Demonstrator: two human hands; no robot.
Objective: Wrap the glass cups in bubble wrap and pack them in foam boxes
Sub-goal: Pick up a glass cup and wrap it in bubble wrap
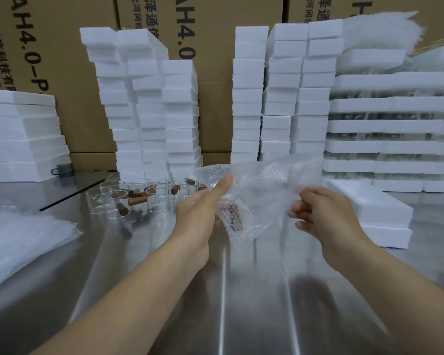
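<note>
Left hand (198,213) grips bubble wrap (256,185), forefinger straight, a brown piece (235,216) showing through; right hand (323,216) pinches its right edge; held above steel table (241,290); loose glass cups (139,196) behind-left, foam boxes (377,208) right.

Bubble wrap (254,190) aloft, perhaps enclosing cup (235,217)

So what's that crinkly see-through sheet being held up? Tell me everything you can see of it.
It is a bubble wrap sheet, clear plastic covered in small air pockets, crumpled and held above the metal table. The left hand grips its left side, index finger straight along it. The right hand pinches its right edge. A brown shape shows through the lower part, perhaps a cup's handle; the wrap blurs it.
</note>
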